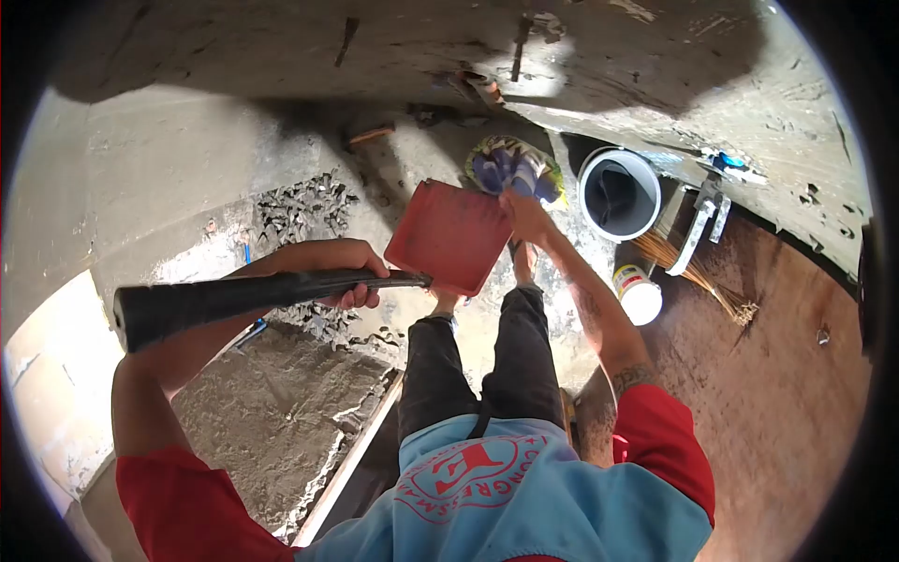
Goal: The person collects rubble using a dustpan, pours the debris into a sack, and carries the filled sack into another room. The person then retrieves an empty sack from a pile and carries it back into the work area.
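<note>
The left hand (358, 255) grasps the red dustpan (449, 234) by its black handle (206, 304), above the feet (524, 264); the right hand (526, 220) adjoins its edge, grip indeterminable. Shirt (581, 496) lettering: "CONGRESSMAN", encircling "E".

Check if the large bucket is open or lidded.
Open: no lid covers the large bucket, and its inside walls show within the rim.
</note>
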The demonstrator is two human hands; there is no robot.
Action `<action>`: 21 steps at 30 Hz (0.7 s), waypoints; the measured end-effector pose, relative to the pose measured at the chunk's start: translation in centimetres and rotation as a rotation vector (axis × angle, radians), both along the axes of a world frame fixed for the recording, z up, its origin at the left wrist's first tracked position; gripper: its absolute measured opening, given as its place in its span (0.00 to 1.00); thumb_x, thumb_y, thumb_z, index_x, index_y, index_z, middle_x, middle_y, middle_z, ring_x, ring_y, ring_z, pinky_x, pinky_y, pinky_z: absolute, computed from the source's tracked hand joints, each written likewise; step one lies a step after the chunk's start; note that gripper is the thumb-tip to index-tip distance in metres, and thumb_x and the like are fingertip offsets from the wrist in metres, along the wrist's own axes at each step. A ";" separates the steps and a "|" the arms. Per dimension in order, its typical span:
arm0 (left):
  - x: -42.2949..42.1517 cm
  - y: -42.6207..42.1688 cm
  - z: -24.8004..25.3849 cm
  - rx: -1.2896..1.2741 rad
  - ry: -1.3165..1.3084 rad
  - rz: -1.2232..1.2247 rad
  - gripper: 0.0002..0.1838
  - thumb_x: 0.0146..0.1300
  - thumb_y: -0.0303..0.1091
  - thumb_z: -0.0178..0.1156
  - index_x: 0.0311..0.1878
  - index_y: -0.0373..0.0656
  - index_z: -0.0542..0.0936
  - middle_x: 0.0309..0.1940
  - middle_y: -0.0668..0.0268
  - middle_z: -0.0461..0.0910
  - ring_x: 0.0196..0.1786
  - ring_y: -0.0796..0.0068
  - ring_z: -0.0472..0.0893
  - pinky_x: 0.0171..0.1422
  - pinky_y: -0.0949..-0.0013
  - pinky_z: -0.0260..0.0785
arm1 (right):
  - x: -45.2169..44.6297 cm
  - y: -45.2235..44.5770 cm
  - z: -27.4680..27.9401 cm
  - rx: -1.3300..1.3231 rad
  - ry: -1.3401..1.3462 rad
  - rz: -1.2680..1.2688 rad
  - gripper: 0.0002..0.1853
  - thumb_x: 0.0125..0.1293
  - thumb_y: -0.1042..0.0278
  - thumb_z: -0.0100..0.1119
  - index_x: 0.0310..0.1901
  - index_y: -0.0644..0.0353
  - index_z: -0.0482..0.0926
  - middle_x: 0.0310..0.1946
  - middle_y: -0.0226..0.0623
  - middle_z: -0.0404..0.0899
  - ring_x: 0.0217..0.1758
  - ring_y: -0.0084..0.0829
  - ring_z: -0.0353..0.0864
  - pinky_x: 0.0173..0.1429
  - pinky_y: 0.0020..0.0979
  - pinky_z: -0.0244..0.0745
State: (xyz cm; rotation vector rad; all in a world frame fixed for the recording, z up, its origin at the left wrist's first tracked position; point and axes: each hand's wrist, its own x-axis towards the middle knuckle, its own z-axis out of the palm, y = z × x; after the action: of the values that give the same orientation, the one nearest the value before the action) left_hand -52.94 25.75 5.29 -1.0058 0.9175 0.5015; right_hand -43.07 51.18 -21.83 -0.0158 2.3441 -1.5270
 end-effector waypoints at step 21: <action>27.6 -34.9 -24.1 0.200 0.168 1.648 0.19 0.66 0.35 0.49 0.45 0.23 0.65 0.26 0.59 0.72 0.23 0.74 0.76 0.23 0.76 0.73 | -12.1 7.6 -10.9 0.430 0.546 -0.013 0.05 0.64 0.71 0.47 0.37 0.61 0.72 0.30 0.48 0.73 0.36 0.51 0.73 0.40 0.42 0.68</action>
State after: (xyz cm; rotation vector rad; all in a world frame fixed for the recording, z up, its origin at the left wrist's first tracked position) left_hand -25.29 -9.11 -18.76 -1.3827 -0.0505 2.0081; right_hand -55.18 58.75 -32.71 -0.3526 3.0608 -1.0850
